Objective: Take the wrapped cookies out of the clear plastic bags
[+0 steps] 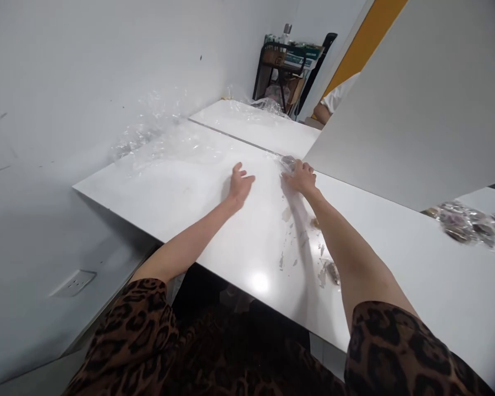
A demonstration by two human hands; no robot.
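My left hand [241,186] hovers over the white table [169,192] or rests lightly on it, fingers apart, holding nothing. Farther right, my right hand [302,177] reaches to the seam between the tabletops. Its fingers curl round a crumpled clear plastic bag [287,161]; what the bag contains is too small to make out. Below my right forearm lies a small brown item in clear wrap [333,273], and another brownish bit [315,223] is partly hidden by the arm. Greyish flakes or marks [286,242] dot the tabletop between my arms.
Loose clear plastic [157,132] is heaped along the wall. A large white panel [416,110] rises at the right, with several wrapped items [474,225] beside its lower edge. Another person's arm [322,113] shows behind it. A dark rack with boxes [278,60] stands at the back.
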